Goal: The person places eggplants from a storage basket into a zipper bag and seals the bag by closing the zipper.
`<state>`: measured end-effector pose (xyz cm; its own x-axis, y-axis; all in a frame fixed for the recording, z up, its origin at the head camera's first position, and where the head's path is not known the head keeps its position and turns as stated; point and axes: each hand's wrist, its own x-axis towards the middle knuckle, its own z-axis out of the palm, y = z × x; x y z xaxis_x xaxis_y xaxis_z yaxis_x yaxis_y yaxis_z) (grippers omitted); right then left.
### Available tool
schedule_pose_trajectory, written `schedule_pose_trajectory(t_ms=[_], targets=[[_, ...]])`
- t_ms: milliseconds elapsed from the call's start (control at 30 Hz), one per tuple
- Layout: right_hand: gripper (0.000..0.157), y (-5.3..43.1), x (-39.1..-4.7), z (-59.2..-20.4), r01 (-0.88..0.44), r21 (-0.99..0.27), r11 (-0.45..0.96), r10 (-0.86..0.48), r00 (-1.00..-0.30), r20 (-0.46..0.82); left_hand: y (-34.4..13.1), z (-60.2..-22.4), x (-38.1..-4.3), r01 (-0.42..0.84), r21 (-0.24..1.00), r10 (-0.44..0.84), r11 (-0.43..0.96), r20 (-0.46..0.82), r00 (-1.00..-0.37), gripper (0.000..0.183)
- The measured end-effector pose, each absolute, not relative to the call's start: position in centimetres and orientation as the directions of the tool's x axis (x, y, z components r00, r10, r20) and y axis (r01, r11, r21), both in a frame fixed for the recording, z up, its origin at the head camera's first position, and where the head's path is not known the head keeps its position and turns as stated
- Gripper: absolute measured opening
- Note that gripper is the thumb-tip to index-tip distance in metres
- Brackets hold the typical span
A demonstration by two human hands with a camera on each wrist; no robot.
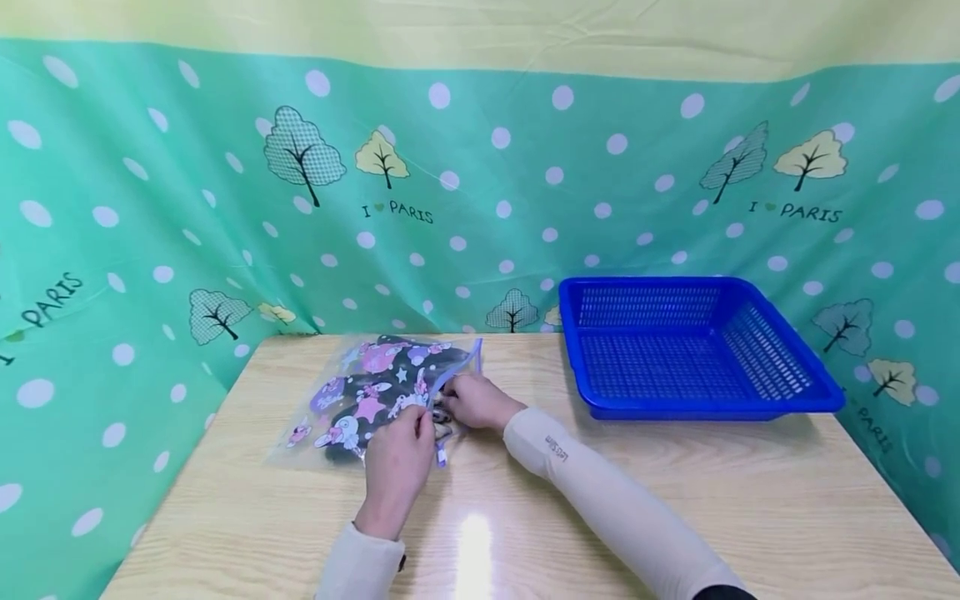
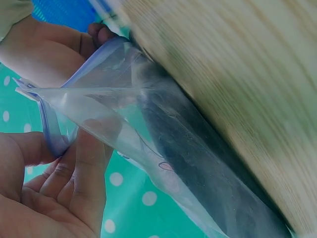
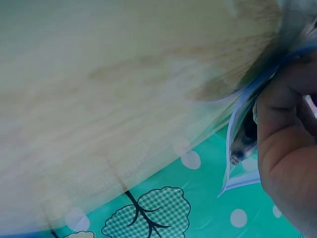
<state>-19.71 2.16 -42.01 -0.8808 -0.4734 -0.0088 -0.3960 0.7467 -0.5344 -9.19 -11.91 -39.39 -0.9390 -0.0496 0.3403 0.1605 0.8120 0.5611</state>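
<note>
A clear zip bag [image 1: 367, 407] with pink, purple and white cartoon prints lies on the table, its purple-edged mouth facing right and parted. Dark, soft-looking contents [image 2: 198, 148] fill it; their kind is not clear through the plastic. My left hand [image 1: 397, 457] pinches the near edge of the mouth between thumb and fingers. At the far side of the opening, my right hand [image 1: 477, 402] reaches in with its fingers bent. Its fingertips are hidden, so whether they grip anything does not show. Beside it in the right wrist view, a dark, shiny-ended piece [image 3: 242, 146] shows inside the mouth.
A blue plastic basket [image 1: 675, 410] with slotted walls stands at the back right of the wooden table [image 1: 247, 525]. Behind and on both sides hangs a green dotted curtain [image 1: 480, 200] with printed trees.
</note>
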Motion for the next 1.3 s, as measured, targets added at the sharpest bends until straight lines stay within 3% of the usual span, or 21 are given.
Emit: schedule_pose_trajectory(t_ms=[333, 700, 1067, 1300], targets=[[0.015, 2.9, -19.7, -41.6, -0.451, -0.477, 0.755, -0.506, -0.862, 0.015, -11.8, -39.2, -9.3, 0.145, 0.557, -0.041, 0.818, 0.307, -0.951, 0.018], [0.020, 6.6, -18.5, -40.3, -0.375, -0.531, 0.760, -0.442, -0.897, 0.002, -11.6, -39.2, -8.9, 0.129, 0.494, 0.038, 0.860, 0.190, -0.981, 0.028], [0.022, 9.1, -16.3, -38.2, -0.381, -0.533, 0.756, -0.450, -0.893, 0.000, -9.2, -40.9, -8.6, 0.303, 0.358, 0.237, 0.883, 0.217, -0.947, 0.016], [0.022, 8.0, -14.4, -38.7, -0.437, -0.544, 0.717, -0.549, -0.834, -0.055, -9.8, -40.8, -7.8, 0.343, 0.301, 0.335, 0.890, 0.080, -0.939, 0.018]])
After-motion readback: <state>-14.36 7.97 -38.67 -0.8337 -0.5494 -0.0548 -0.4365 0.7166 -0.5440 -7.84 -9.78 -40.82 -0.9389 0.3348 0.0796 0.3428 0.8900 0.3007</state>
